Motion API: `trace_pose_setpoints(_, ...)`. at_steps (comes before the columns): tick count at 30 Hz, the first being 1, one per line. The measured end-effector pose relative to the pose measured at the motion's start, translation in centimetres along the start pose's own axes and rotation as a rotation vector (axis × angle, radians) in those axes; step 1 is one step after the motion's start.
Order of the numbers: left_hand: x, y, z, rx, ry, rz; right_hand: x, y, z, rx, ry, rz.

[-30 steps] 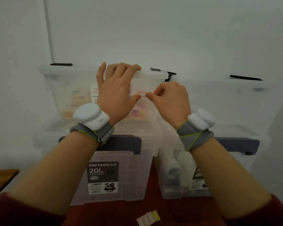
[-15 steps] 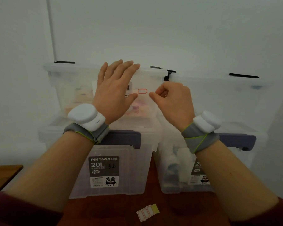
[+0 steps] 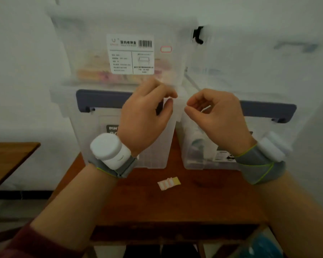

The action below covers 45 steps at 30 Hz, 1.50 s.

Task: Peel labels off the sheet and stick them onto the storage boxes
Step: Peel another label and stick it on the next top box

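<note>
On the counter [image 3: 203,202] the sheet [image 3: 169,183] lay by the boxes [image 3: 90,138]. Left grip [image 3: 147,116] and right grip [image 3: 216,116] hung curled; pinching anything, I couldn't tell.

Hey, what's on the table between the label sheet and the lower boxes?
Nothing. In the head view, the table between the label sheet and the lower boxes is bare wood.

1. The small label [image 3: 166,49] is white with a red edge.
2. The big sticker [image 3: 131,54] is white with black writing and black stripes.
3. The boxes [image 3: 86,58] are see-through, with dark blue handles [image 3: 101,99].
4. The label sheet [image 3: 169,183] is white, red and yellow.
5. The table [image 3: 203,205] is red-brown.
6. The wrist bands [image 3: 117,169] are grey with a green line.
</note>
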<state>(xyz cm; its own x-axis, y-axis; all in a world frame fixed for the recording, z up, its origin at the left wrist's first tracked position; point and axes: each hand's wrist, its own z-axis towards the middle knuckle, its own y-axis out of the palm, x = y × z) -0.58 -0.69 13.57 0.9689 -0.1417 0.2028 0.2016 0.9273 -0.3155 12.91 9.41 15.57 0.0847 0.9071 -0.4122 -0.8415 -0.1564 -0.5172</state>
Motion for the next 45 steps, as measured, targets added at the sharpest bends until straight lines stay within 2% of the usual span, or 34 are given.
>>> trace_pose_setpoints(4,-0.6,1.6,-4.5,-0.183,-0.079,-0.011,2.4,1.5,-3.8,-0.16,0.045,-0.025)
trace_pose_setpoints(7,-1.6,2.9,-7.9,-0.388,-0.262,-0.025,4.7,3.1,-6.6,-0.279,0.16,-0.042)
trace_pose_setpoints(9,-2.1,3.8,-9.9,-0.586,-0.414,-0.003,6.3,4.3,-8.4,-0.364,0.249,-0.053)
trace_pose_setpoints(11,-2.6,4.5,-11.3,-0.771,-0.542,0.028,7.5,5.3,-9.6,-0.436,0.291,-0.083)
trace_pose_setpoints(14,-2.9,5.0,-11.7,-0.945,-0.707,-0.006,8.5,6.2,-10.8,-0.512,0.302,-0.121)
trace_pose_setpoints(22,-2.9,6.6,-9.8,-1.199,-0.738,0.094,9.2,7.3,-11.6,-0.576,0.33,-0.063)
trace_pose_setpoints(29,-3.2,6.8,-9.8,-1.248,-0.737,0.004,9.4,7.4,-11.4,-0.589,0.362,0.025)
trace_pose_setpoints(33,-3.4,6.6,-10.2,-1.121,-0.747,-0.109,9.6,7.6,-11.2,-0.549,0.46,0.183)
trace_pose_setpoints(38,-3.7,6.4,-10.5,-1.013,-0.853,-0.322,9.7,7.2,-11.0,-0.399,0.556,0.36)
trace_pose_setpoints(45,-3.4,7.4,-11.1,-0.882,-0.942,-0.513,10.0,7.0,-11.0,-0.256,0.587,0.413)
